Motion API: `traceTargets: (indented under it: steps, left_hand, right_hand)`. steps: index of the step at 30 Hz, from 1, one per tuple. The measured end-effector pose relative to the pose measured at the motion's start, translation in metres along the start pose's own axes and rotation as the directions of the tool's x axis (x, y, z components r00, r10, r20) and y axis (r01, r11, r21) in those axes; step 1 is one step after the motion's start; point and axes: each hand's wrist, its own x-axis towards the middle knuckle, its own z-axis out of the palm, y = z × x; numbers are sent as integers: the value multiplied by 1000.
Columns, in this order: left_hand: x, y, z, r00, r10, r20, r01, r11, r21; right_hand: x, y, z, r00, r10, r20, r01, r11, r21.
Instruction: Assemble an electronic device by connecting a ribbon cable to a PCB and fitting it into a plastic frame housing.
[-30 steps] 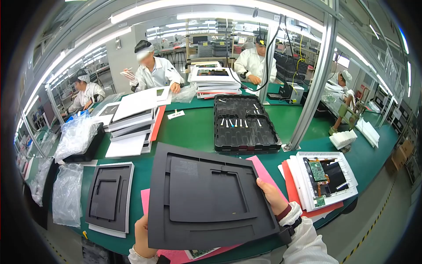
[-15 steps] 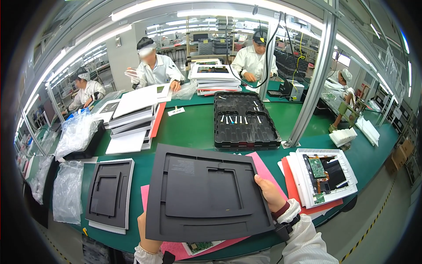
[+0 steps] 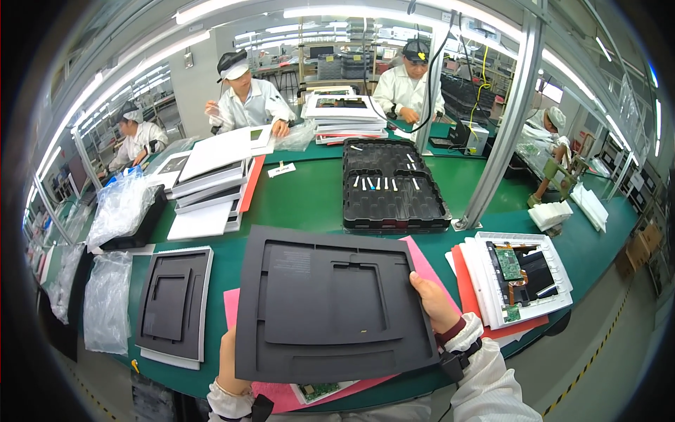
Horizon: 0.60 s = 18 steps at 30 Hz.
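A large black plastic back cover (image 3: 327, 306) with raised rectangular panels is held up in front of me, tilted toward me. My left hand (image 3: 228, 362) grips its lower left edge, most of its fingers hidden behind it. My right hand (image 3: 434, 302) closes on its right edge, thumb on the front face. Beneath the cover lies a pink sheet (image 3: 281, 397), with a green circuit board (image 3: 318, 389) in a white frame partly showing. A similar black cover (image 3: 169, 301) on a white panel rests at the left.
To the right, a white housing with a circuit board (image 3: 508, 264) lies on red and white sheets. A black tray (image 3: 394, 186) holds several small white strips. Stacked panels (image 3: 211, 183), plastic bags (image 3: 109, 302) and a metal post (image 3: 496, 133) surround the green bench. Co-workers stand across it.
The black cover stays in both hands and has shifted only slightly. Across the bench, the co-worker at the left has turned the head and lowered a hand.
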Motion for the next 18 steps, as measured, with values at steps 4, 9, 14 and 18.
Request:
traceTargets:
  steps: [4,9,14,18]
  left_hand:
    - [-10,-12,-12,890,-286,355,443,726,-526]
    - [-20,-19,-9,805,-289,518,590,481,-648]
    - [-22,-19,-17,769,-362,528,620,623,-477]
    - [-22,-22,-8,830,-341,442,526,740,-418]
  right_hand:
    - [3,-10,-5,996,18,-91,-23,998,-54]
    - [0,-18,-12,997,41,-68,-43,999,-30]
    - [14,-22,-17,996,66,-65,-70,996,-59]
    - [24,-27,-22,992,104,-73,-109,991,-76]
